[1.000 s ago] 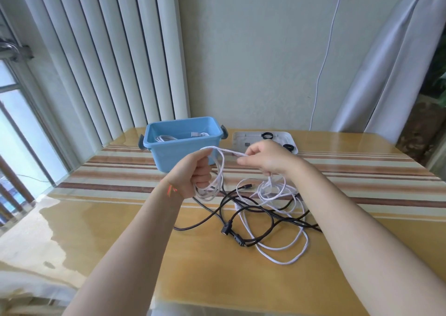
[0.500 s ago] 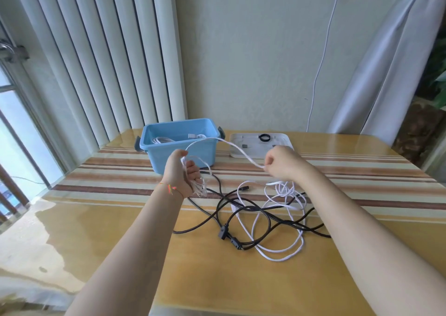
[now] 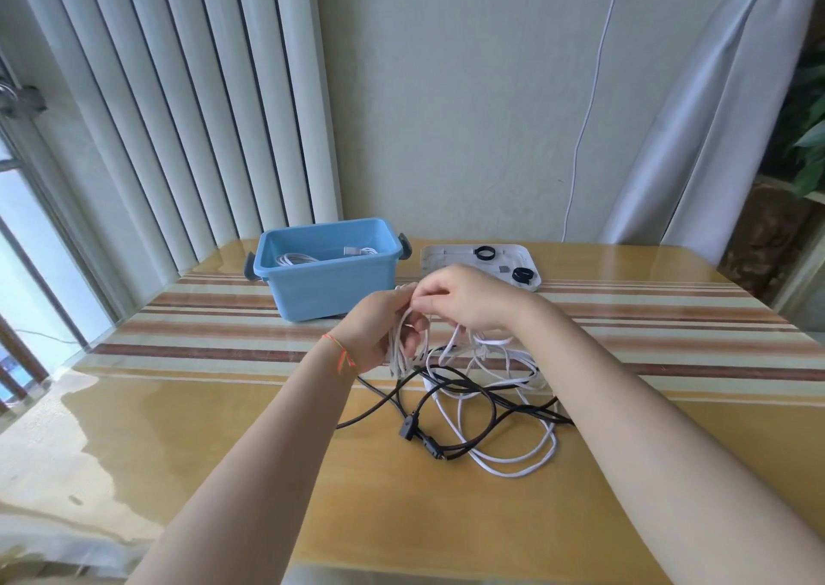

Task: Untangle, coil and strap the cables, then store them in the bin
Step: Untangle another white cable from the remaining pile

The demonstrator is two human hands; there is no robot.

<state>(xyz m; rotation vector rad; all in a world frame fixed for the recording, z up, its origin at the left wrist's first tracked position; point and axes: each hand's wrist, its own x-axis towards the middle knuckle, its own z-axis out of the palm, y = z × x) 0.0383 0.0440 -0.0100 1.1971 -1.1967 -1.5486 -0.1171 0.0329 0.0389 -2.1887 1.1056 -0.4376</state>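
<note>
My left hand [image 3: 379, 330] grips several hanging loops of a white cable [image 3: 513, 464] above the table. My right hand [image 3: 464, 301] pinches the same cable right beside the left hand's fingers. The rest of the white cable lies on the table, tangled with a black cable [image 3: 468, 419]. The blue bin [image 3: 328, 269] stands behind the hands and holds a coiled white cable [image 3: 294, 258]. Black straps [image 3: 484, 252] lie on a white tray [image 3: 431, 258] to the right of the bin.
The striped wooden table [image 3: 669, 325] has a glossy top and its front edge runs below my forearms. A white cord [image 3: 585, 124] hangs from a wall socket behind the table. Vertical blinds stand at the back left, a curtain at the back right.
My right hand has come back left from an outstretched pull and now meets my left hand, laying another loop of white cable onto the bundle. The slack arc between the hands is gone.
</note>
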